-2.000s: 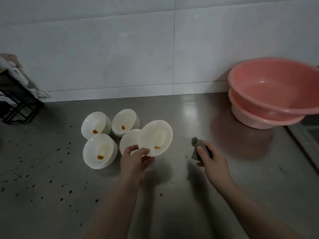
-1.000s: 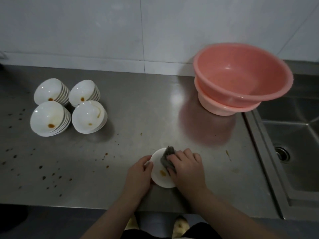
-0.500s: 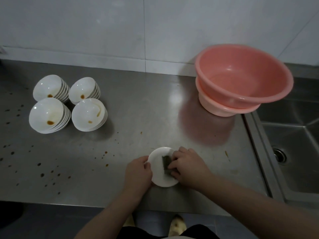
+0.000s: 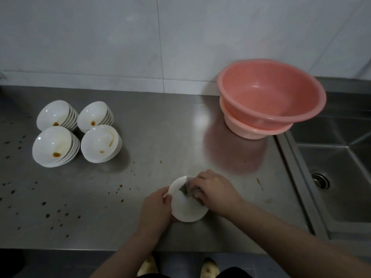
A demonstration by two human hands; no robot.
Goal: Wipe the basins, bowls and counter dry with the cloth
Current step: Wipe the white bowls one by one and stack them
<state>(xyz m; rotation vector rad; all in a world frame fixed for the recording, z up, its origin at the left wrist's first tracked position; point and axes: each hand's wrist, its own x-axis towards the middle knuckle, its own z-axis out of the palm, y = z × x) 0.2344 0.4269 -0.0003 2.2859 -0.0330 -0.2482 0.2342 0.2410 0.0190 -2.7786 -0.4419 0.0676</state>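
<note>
1. The bowl (image 4: 186, 207) sits on the table (image 4: 160, 127) near its front edge, between the two hands.
2. The right hand (image 4: 215, 192) comes in from 3 o'clock and presses the cloth (image 4: 187, 190) into the bowl's upper half, fingers curled on it.
3. The left hand (image 4: 155, 207) grips the rim at 9 o'clock, steadying it.
4. The unwiped part of the bowl lies towards 6 o'clock of the cloth, so I judge the next sweep goes that way.
5. Four stained stacks (image 4: 76, 133) wait at 10 o'clock, well apart, nearer the left hand.
6. The basins (image 4: 271, 97) stand at 1 o'clock; the sink (image 4: 341, 173) lies at 3.
7. Open, spattered table lies between.
</note>
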